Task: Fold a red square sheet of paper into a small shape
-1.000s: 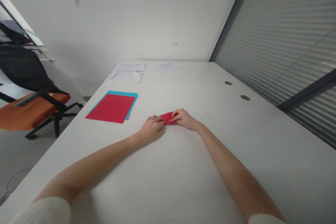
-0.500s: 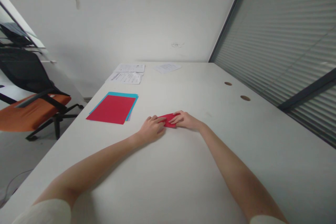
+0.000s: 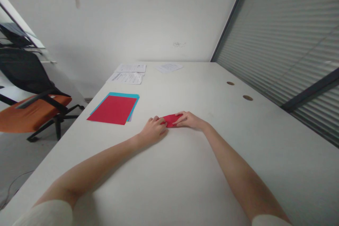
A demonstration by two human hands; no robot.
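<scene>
A small folded piece of red paper [image 3: 171,120] lies on the white table between my two hands. My left hand [image 3: 155,129] has its fingers curled onto the paper's left end, covering that part. At the right end, my right hand [image 3: 186,119] pinches the paper between thumb and fingers. Parts of both ends are hidden under my fingers. To the left of my left hand is a stack of coloured paper, with a red sheet [image 3: 112,110] on top and a blue sheet [image 3: 124,95] showing along its edges.
Printed white papers [image 3: 128,77] lie at the table's far left, and another printed sheet [image 3: 168,67] near the wall. Two round holes [image 3: 248,97] pierce the table [image 3: 169,176] on the right, near the window blinds. An orange-seated office chair [image 3: 34,111] stands left of the table.
My right fingers have shifted slightly from the paper's face toward its right edge, so more red shows. My left fingers are curled a little more over the left end.
</scene>
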